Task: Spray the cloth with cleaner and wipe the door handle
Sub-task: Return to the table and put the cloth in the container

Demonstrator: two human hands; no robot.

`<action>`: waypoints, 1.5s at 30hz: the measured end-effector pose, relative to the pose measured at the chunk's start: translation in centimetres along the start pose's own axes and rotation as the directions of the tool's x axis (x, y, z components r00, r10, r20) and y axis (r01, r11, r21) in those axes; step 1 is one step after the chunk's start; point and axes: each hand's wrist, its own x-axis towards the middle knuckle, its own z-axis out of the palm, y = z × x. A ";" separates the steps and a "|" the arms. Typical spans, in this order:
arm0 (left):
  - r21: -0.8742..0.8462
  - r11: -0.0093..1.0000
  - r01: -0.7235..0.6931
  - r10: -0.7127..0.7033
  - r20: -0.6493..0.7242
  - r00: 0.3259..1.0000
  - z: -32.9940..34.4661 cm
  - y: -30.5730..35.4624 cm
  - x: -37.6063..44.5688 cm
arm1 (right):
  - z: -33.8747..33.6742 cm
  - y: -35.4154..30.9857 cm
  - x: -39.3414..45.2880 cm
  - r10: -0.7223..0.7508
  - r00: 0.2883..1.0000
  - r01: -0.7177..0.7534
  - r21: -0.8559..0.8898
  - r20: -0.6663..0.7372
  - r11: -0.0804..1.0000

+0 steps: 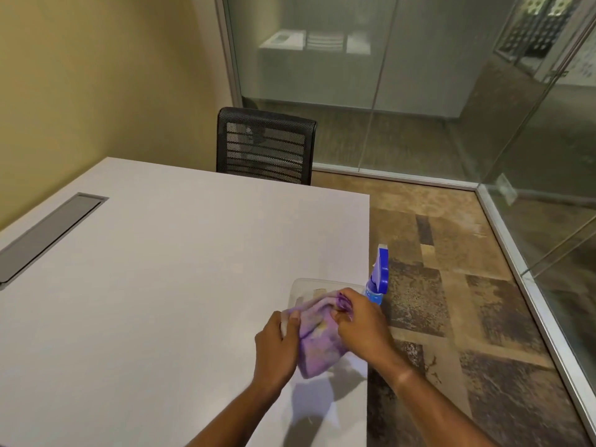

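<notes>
Fingers (292, 321) of both hands grip purple cloth (317, 337); spray bottle (378, 279) label unreadable.

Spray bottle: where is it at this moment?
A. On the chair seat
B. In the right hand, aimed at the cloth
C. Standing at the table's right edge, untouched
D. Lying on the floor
C: the spray bottle stands at the table edge while the left hand and right hand both grip the cloth.

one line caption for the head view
Both hands bunch a purple cloth beside a blue spray bottle at the table's corner.
</notes>
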 end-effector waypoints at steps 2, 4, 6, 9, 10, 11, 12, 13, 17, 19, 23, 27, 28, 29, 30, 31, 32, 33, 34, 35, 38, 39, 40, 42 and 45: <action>0.044 0.999 -0.010 0.009 0.023 1.000 -0.2 -0.6 0.1 | 0.9 -0.7 0.5 -0.082 0.996 0.085 -0.140 0.025 0.987; 0.094 0.994 -0.053 0.048 0.054 0.997 -0.5 -1.0 0.3 | 1.3 -1.7 1.6 -0.142 0.988 0.153 -0.246 0.062 0.957; 0.145 0.982 -0.120 0.107 0.093 0.990 -0.9 -1.1 0.5 | 1.3 -2.8 3.1 -0.169 0.980 0.193 -0.291 0.107 0.937; 0.347 0.877 -0.332 0.306 0.130 0.943 -1.7 -0.8 0.8 | 1.1 -4.0 5.8 -0.125 0.973 0.186 -0.337 0.195 0.923; 0.415 0.815 -0.405 0.382 0.141 0.913 -1.9 -0.7 0.9 | 1.2 -4.2 6.6 -0.102 0.969 0.181 -0.366 0.224 0.913; 0.459 0.765 -0.452 0.427 0.165 0.889 -2.1 -0.5 1.1 | 1.3 -4.1 7.3 -0.078 0.965 0.177 -0.398 0.251 0.900; 0.492 0.730 -0.474 0.431 0.207 0.878 -2.2 -0.4 1.4 | 1.6 -4.0 7.9 -0.054 0.960 0.172 -0.426 0.275 0.888; 0.519 0.704 -0.485 0.417 0.251 0.874 -2.2 -0.5 1.8 | 1.9 -3.7 8.5 -0.032 0.956 0.166 -0.446 0.293 0.880; 0.588 0.589 -0.555 0.415 0.369 0.831 -1.7 -1.7 3.8 | 3.2 -2.4 10.1 0.026 0.941 0.152 -0.489 0.337 0.859; 0.619 0.537 -0.574 0.409 0.404 0.818 -1.6 -1.9 4.9 | 3.8 -1.8 10.8 0.039 0.936 0.152 -0.500 0.351 0.853; 0.659 0.496 -0.566 0.395 0.409 0.823 -1.2 -2.7 6.6 | 5.3 -0.8 11.8 0.060 0.923 0.157 -0.514 0.380 0.843; 0.677 0.496 -0.543 0.373 0.399 0.838 -0.8 -3.5 7.2 | 7.3 0.8 12.2 0.087 0.910 0.159 -0.535 0.405 0.830; 0.683 0.495 -0.538 0.367 0.396 0.841 -0.7 -3.7 7.2 | 7.7 1.4 12.3 0.093 0.906 0.159 -0.535 0.413 0.829; 0.686 0.492 -0.536 0.365 0.396 0.843 -0.7 -3.9 7.2 | 8.1 1.9 12.2 0.103 0.900 0.159 -0.537 0.424 0.829; 0.688 0.490 -0.535 0.363 0.397 0.843 -0.7 -4.1 7.2 | 8.4 2.4 12.2 0.108 0.895 0.160 -0.536 0.433 0.829; 0.686 0.492 -0.535 0.364 0.396 0.843 -0.8 -4.2 7.2 | 8.7 2.8 12.2 0.112 0.893 0.160 -0.541 0.436 0.825; 0.682 0.496 -0.537 0.368 0.395 0.842 -0.8 -4.4 7.2 | 9.0 3.3 12.2 0.106 0.895 0.165 -0.543 0.433 0.823; 0.677 0.503 -0.538 0.371 0.393 0.841 -0.8 -4.5 7.2 | 9.3 3.6 12.1 0.098 0.900 0.170 -0.549 0.424 0.818; 0.674 0.505 -0.540 0.374 0.392 0.840 -0.8 -4.6 7.2 | 9.6 4.0 12.1 0.077 0.909 0.178 -0.547 0.410 0.818; 0.673 0.506 -0.540 0.376 0.391 0.840 -0.8 -4.7 7.2 | 9.8 4.2 11.9 0.058 0.918 0.185 -0.555 0.392 0.811; 0.673 0.511 -0.535 0.369 0.390 0.843 -0.5 -5.1 7.5 | 10.5 5.1 11.7 -0.036 0.950 0.226 -0.606 0.309 0.763; 0.678 0.503 -0.536 0.370 0.391 0.842 -0.5 -5.0 7.5 | 10.7 5.2 11.5 -0.054 0.958 0.229 -0.638 0.281 0.735; 0.679 0.500 -0.537 0.369 0.394 0.842 -0.4 -5.1 7.5 | 10.8 5.4 11.5 -0.079 0.964 0.232 -0.663 0.252 0.712; 0.682 0.496 -0.538 0.363 0.399 0.842 -0.3 -5.0 7.6 | 11.0 5.4 11.3 -0.102 0.972 0.224 -0.691 0.213 0.687; 0.680 0.504 -0.533 0.345 0.407 0.846 -0.4 -4.5 7.7 | 10.7 4.8 10.5 -0.100 0.978 0.200 -0.695 0.182 0.690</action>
